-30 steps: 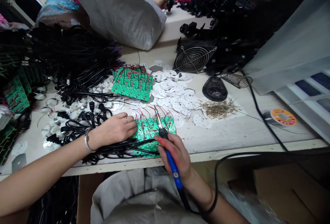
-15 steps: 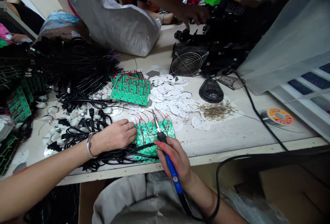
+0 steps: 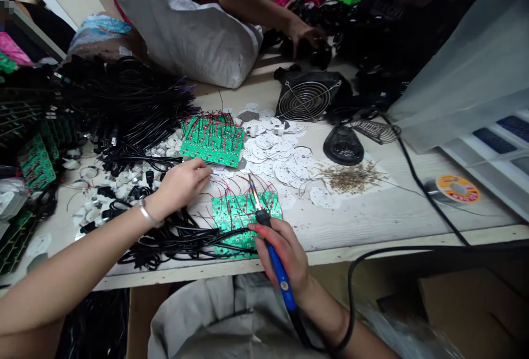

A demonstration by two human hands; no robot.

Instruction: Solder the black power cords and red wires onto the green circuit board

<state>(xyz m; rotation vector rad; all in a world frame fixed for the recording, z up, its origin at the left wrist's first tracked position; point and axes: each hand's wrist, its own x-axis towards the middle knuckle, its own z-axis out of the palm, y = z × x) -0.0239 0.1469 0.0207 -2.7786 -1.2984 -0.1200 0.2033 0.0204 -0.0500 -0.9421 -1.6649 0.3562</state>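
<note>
Right grip (image 3: 294,257) clasped a soldering iron (image 3: 278,268), green board (image 3: 235,210) lay beside it, left grip (image 3: 184,184) curled, contents unclear.

Both hands (image 3: 183,184) curled, well apart

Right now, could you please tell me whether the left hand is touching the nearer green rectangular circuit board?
Apart: the head view shows pale tabletop between the left hand and the board.
</note>
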